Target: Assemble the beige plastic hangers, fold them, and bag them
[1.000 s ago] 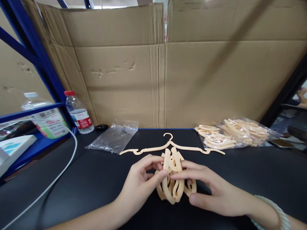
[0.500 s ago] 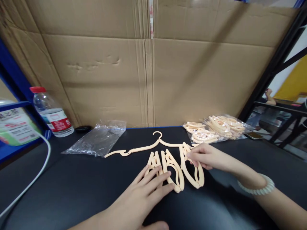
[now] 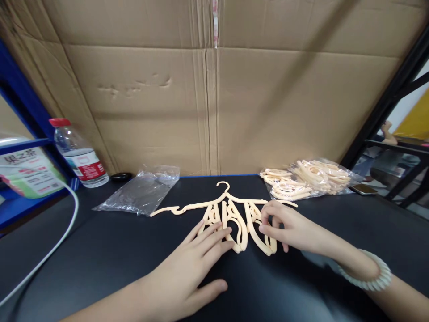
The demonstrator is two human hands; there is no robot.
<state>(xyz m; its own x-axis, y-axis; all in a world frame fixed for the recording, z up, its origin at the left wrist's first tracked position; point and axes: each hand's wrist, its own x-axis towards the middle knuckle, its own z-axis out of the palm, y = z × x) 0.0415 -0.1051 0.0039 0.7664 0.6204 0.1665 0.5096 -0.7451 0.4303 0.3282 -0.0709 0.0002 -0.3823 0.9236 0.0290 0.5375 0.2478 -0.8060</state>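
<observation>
Three folded cream plastic hangers lie side by side on the black table. My left hand [image 3: 197,264] is spread flat, its fingertips over the left folded hanger [image 3: 212,215] and touching the edge of the middle folded hanger [image 3: 241,232]. Beside the right folded hanger [image 3: 256,232] my right hand [image 3: 284,226] has its fingers curled and apart, with nothing visible between them; contact with the hanger is unclear. Behind them lies an unfolded hanger [image 3: 201,205], hook pointing to the cardboard, its right arm partly hidden by my right hand.
Bagged cream hangers [image 3: 315,176] lie at the back right beside a phone [image 3: 363,189]. A crumpled clear bag [image 3: 144,190], a red-capped bottle [image 3: 82,156] and a white cable [image 3: 69,228] are on the left. Cardboard [image 3: 150,112] stands behind.
The three folded hangers have moved back, closer to the unfolded one. Both hands have shifted along with them, and the right fingers have loosened. The camera view has moved slightly.
</observation>
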